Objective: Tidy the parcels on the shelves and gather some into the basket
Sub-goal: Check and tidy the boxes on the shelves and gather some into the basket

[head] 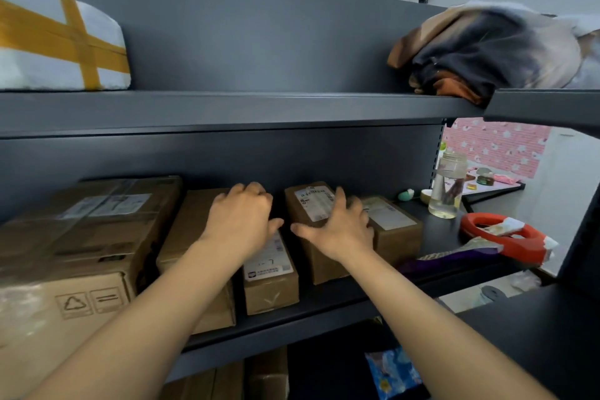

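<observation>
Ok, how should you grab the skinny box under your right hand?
Probably by its two long sides, coming from the front. The narrow box lies lengthwise, front end facing out, with gaps either side. The right hand already rests on top; fingers should fit down both sides.

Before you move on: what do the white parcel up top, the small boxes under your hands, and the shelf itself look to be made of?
White parcel: looks like foam, grainy matte white, bound with yellow-brown tape. Small boxes: brown corrugated cardboard, matte, with white printed labels. Shelf: probably painted metal, smooth dark grey with a faint sheen; I can't confirm that.
</observation>
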The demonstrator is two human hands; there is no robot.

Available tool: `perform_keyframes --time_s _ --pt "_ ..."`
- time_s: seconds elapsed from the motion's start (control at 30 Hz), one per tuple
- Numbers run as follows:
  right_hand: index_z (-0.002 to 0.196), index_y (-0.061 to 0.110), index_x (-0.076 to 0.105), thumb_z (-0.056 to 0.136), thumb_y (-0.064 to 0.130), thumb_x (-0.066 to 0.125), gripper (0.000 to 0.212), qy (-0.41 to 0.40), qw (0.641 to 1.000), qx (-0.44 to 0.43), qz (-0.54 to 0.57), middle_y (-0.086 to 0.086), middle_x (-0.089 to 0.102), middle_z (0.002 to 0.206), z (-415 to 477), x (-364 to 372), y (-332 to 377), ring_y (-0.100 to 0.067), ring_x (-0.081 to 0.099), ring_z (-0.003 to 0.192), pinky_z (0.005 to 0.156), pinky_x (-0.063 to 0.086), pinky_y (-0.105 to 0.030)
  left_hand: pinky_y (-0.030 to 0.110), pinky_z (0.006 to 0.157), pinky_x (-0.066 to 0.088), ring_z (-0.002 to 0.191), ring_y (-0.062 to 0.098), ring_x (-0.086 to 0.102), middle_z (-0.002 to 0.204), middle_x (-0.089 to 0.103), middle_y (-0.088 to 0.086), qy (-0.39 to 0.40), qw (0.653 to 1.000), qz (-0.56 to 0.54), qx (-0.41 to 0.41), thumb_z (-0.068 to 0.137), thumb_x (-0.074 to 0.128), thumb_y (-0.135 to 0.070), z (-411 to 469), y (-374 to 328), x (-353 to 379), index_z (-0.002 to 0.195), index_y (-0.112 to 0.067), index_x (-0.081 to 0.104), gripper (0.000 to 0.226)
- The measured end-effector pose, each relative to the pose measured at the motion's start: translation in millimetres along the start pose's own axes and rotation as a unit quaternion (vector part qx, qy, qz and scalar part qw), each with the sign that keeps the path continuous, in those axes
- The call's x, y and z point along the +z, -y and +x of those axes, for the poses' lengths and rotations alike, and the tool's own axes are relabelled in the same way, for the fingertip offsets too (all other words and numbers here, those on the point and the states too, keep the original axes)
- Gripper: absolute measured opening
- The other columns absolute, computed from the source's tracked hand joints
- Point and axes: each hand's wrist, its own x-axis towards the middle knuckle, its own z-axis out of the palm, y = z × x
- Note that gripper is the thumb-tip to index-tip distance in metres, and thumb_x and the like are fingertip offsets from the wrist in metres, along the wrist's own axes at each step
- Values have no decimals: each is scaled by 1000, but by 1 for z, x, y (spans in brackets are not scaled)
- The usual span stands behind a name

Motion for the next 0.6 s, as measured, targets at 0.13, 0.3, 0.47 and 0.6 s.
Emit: perform_keyframes --time_s 0.13,0.3,0.47,0.6 --pt "151 18 2 72 50 73 111 -13 999 34 32 -16 16 150 -5 11 -7 -34 23 135 99 39 -43 39 100 38 128 23 38 138 44 0 44 998 -4 -47 91 50 -51 -8 25 7 134 -20 48 54" --pt "151 14 8 65 36 81 115 -66 989 -13 129 -13 14 148 -15 21 -24 -31 25 136 107 34 -35 42 103 37 131 25 35 143 39 2 82 990 -75 -87 92 49 -50 -12 32 17 136 -20 45 54" --pt "150 6 13 62 33 85 117 -138 975 -44 166 -9 17 140 -33 38 -35 -25 28 132 110 27 -25 42 105 37 129 25 36 139 42 5 72 988 -95 -99 92 50 -46 -12 34 22 132 -14 50 52" --pt "149 4 16 62 32 86 116 -157 971 -47 174 -9 19 138 -36 43 -37 -22 29 130 107 23 -19 41 103 39 125 26 39 132 48 8 73 988 -91 -103 92 50 -46 -11 35 23 128 -10 55 51"
